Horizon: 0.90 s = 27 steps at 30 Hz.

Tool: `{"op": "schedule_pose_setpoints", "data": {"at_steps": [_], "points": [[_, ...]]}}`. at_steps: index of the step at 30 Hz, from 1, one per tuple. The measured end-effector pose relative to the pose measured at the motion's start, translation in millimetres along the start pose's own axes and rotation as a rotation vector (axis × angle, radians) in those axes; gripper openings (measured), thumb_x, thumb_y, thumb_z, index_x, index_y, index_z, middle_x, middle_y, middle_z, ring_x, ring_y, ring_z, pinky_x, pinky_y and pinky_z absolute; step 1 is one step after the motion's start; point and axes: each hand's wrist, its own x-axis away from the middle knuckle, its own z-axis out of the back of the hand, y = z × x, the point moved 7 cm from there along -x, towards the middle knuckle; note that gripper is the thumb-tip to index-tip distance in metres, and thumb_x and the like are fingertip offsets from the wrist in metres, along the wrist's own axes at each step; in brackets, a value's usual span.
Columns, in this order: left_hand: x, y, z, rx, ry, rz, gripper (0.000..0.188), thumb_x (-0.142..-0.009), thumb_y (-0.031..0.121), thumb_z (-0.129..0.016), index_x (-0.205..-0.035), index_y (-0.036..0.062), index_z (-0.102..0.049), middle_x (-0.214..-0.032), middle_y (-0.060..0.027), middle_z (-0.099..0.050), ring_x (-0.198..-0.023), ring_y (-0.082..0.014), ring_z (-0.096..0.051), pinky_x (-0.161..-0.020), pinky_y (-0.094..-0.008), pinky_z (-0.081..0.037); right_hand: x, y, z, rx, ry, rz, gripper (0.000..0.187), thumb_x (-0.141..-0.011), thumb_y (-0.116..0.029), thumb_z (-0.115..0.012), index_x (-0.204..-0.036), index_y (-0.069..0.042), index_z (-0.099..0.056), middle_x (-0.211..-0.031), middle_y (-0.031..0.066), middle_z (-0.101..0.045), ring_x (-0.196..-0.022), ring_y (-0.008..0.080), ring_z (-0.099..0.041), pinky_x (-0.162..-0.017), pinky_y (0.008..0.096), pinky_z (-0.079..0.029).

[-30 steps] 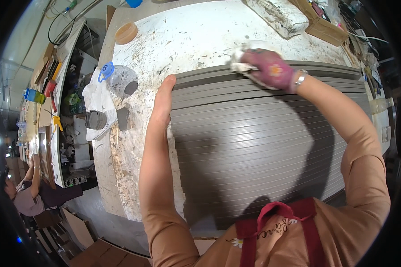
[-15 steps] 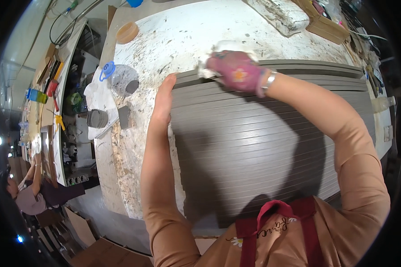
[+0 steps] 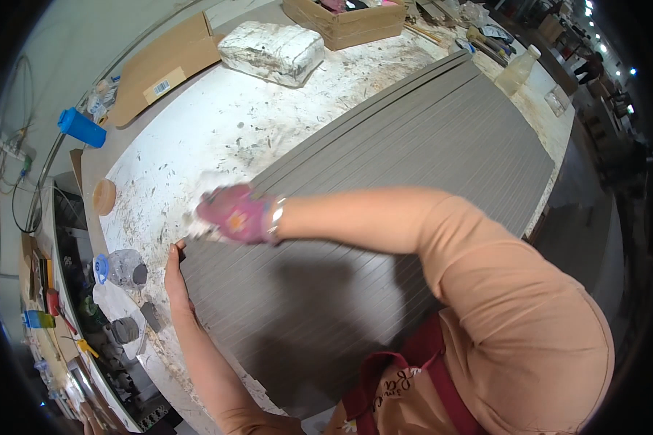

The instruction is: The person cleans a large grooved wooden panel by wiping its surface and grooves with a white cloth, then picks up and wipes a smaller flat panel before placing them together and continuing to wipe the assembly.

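Observation:
A broad set of long grey strips (image 3: 413, 138), laid edge to edge, fills the table before me. My right hand (image 3: 236, 212), in a pink flowered glove, is closed on a white cloth (image 3: 199, 226) at the far left corner of the strips; motion blurs the cloth. My bare left hand (image 3: 175, 275) rests along the left ends of the strips, its fingers stretched out near that corner.
Left of the strips stand a clear jar with a blue lid (image 3: 127, 270) and a dark grey cup (image 3: 123, 330). Beyond lie a round tan lid (image 3: 104, 196), a wrapped white block (image 3: 272, 52) and a cardboard box (image 3: 345, 25). A bottle (image 3: 519, 70) stands at the right.
The view has swung, so the strips now run slantwise. My right hand has slid the cloth leftward along the far strips to their left corner. My left hand stays at the left ends.

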Motion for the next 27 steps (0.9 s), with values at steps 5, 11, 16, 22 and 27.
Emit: {"op": "schedule_pose_setpoints", "data": {"at_steps": [5,11,16,22,27], "points": [[14.4,18.9,-17.9,-0.053,-0.276,-0.066,0.043,-0.094,0.043,-0.05,-0.11,0.0051,-0.063,-0.102,-0.0056,-0.064,-0.097,-0.0142,-0.054,-0.09,-0.029,-0.04,74.4,69.1,55.9,-0.241,0.159,-0.169,0.036,-0.085,-0.027,-0.062,-0.109,-0.002,-0.054,-0.103,0.0173,-0.061,-0.092,0.0313,-0.061,-0.08,0.0404,-0.047],[7.7,41.9,-17.6,-0.369,-0.287,-0.312,0.037,-0.096,0.03,-0.05,-0.119,0.0021,-0.056,-0.11,-0.0076,-0.062,-0.102,-0.0178,-0.054,-0.091,-0.0303,-0.041,146.8,77.3,99.4,-0.78,0.313,-0.536,0.044,-0.088,-0.029,-0.062,-0.124,-0.006,-0.053,-0.115,0.0166,-0.06,-0.103,0.0278,-0.056,-0.09,0.0333,-0.043],[51.9,121.4,-93.9,-0.856,-0.2,-0.808,0.041,-0.092,0.023,-0.058,-0.125,0.0004,-0.052,-0.12,-0.0172,-0.059,-0.112,-0.0287,-0.055,-0.097,-0.037,-0.04,250.7,126.6,158.3,-0.449,0.281,-0.533,0.045,-0.092,-0.034,-0.056,-0.128,-0.008,-0.052,-0.124,0.0154,-0.054,-0.114,0.0284,-0.051,-0.098,0.0354,-0.041],[73.3,130.5,-258.5,-0.989,-0.263,-0.955,0.054,-0.086,0.046,-0.059,-0.119,0.0032,-0.059,-0.112,-0.0203,-0.062,-0.102,-0.0356,-0.059,-0.088,-0.0409,-0.046,350.4,228.0,250.1,-0.51,0.904,-0.727,0.056,-0.088,-0.034,-0.063,-0.132,-0.002,-0.049,-0.107,0.0103,-0.065,-0.091,0.016,-0.061,-0.082,0.0261,-0.048],[61.0,118.9,-277.2,-1.078,-0.311,-0.707,0.056,-0.086,0.054,-0.055,-0.11,0.0043,-0.063,-0.093,-0.0198,-0.066,-0.088,-0.0364,-0.062,-0.077,-0.0425,-0.048,340.4,266.1,216.9,0.002,0.539,-0.802,0.046,-0.087,-0.031,-0.062,-0.126,-0.009,-0.054,-0.112,0.0159,-0.063,-0.104,0.0281,-0.059,-0.089,0.0349,-0.046]]}}
